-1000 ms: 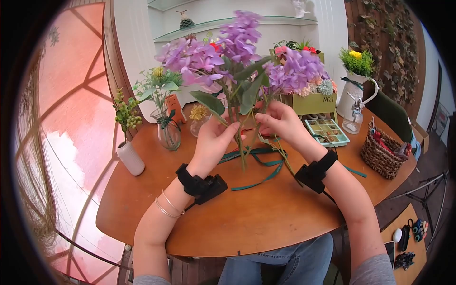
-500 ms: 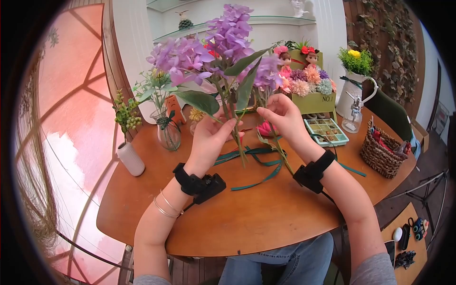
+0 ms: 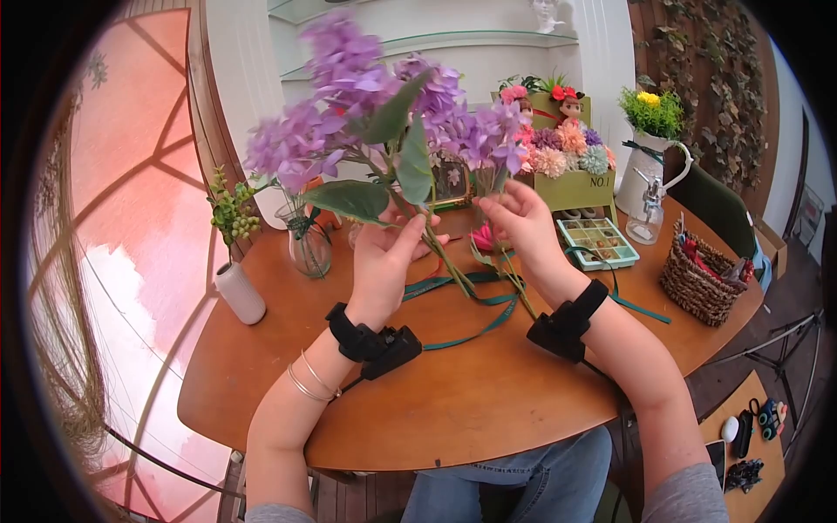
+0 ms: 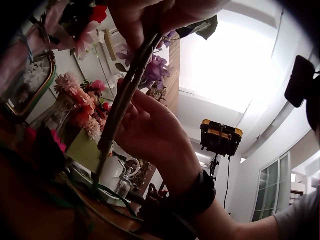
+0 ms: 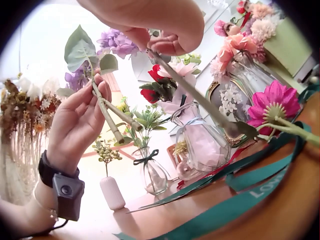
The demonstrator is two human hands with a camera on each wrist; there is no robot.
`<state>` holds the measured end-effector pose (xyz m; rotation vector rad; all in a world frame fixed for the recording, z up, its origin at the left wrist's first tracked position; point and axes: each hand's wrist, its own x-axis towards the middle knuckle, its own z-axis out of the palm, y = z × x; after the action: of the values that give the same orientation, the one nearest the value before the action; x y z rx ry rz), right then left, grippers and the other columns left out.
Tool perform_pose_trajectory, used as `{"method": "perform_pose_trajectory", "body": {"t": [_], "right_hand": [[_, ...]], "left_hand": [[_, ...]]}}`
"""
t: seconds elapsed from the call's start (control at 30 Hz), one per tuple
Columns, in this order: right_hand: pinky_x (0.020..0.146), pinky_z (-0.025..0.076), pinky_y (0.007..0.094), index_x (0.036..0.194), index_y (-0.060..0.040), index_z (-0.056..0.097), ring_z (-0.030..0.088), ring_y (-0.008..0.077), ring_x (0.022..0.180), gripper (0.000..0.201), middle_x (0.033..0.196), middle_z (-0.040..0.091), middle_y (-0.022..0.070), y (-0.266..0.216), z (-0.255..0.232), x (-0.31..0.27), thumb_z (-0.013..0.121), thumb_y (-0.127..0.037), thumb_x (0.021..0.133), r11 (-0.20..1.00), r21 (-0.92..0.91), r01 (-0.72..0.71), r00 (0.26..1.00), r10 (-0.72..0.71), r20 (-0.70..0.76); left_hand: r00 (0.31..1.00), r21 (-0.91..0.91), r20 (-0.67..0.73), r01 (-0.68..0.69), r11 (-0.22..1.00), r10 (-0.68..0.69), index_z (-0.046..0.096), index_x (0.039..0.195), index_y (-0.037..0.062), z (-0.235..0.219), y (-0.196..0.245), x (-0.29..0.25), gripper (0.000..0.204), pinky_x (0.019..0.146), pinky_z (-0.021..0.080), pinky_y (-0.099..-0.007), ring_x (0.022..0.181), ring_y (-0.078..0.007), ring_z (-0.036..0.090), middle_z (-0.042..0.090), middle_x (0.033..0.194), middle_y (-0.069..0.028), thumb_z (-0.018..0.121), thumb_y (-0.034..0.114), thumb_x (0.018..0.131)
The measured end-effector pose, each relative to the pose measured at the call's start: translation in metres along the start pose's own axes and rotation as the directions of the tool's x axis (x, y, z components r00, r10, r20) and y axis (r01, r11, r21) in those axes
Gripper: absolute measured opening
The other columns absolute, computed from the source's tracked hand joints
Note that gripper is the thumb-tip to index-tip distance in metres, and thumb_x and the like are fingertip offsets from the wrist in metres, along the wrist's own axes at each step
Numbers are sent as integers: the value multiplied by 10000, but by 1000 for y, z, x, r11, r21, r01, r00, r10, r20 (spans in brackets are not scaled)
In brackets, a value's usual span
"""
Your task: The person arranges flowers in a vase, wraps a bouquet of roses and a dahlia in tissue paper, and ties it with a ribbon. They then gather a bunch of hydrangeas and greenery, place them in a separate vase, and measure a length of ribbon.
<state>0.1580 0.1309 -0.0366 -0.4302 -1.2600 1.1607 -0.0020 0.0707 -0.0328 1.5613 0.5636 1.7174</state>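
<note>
In the head view my left hand pinches the green stems of tall purple flowers, with broad leaves above the fingers. The bunch leans left, its stem ends pointing down and right. My right hand is raised beside it, thumb and fingers pinching the stem of another purple flower. Two cut stem ends stick out below the left hand in the right wrist view. Under both hands, a dark green ribbon lies on the wooden table.
A pink flower lies by the ribbon. Left stand a white vase and a glass vase. To the right are a sectioned tray, a woven basket, a glass bottle and a green flower box.
The bunch in my left hand has tilted and shifted left, its stem ends swinging right. The flower in my right hand has moved left, uncovering the dolls and flower box behind.
</note>
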Motion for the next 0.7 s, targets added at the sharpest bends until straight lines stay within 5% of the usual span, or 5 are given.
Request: {"method": "perform_pose_trajectory", "body": {"t": [0.13, 0.37, 0.43, 0.6, 0.7], "right_hand": [[593, 376, 171, 960, 45, 502, 496, 52, 665, 274, 815, 586, 45, -6, 2, -5, 612, -74, 739, 993, -11, -121, 989, 122, 79], [652, 394, 217, 867, 25, 531, 521, 86, 703, 231, 802, 581, 54, -3, 14, -17, 636, -126, 727, 990, -46, -131, 987, 135, 89], [666, 395, 227, 862, 25, 532, 523, 91, 718, 238, 798, 578, 53, -4, 14, -17, 641, -134, 723, 990, -74, -121, 987, 128, 100], [674, 395, 235, 924, 14, 502, 515, 100, 738, 297, 809, 560, 49, -5, 10, -12, 642, -153, 722, 988, -114, -107, 974, 127, 188], [632, 395, 231, 941, 4, 490, 500, 98, 701, 300, 788, 543, 44, -1, 8, -11, 625, -161, 730, 986, -138, -92, 989, 107, 107]], "left_hand": [[992, 61, 64, 106, 993, -110, 422, 1089, -18, -2, -8, 1, 267, 727, 497, -282, 882, -153, 534, 505, 996, -72, 464, 23, 828], [991, 337, 96, 53, 940, -90, 450, 1066, -24, -8, -15, 1, 253, 681, 447, -214, 810, -91, 539, 551, 940, -53, 473, 4, 816], [969, 360, 44, 211, 909, -242, 464, 1054, -23, -15, -21, 2, 240, 671, 446, -222, 779, -86, 537, 549, 964, -59, 476, 9, 816], [987, 283, 61, 125, 951, -148, 449, 1063, -19, -9, -15, 2, 248, 676, 463, -234, 813, -112, 553, 549, 956, -67, 479, 22, 821], [996, 252, 10, 81, 964, -87, 427, 1075, -23, -5, -11, 1, 259, 690, 480, -247, 846, -137, 560, 546, 962, -78, 475, 30, 826]]}}
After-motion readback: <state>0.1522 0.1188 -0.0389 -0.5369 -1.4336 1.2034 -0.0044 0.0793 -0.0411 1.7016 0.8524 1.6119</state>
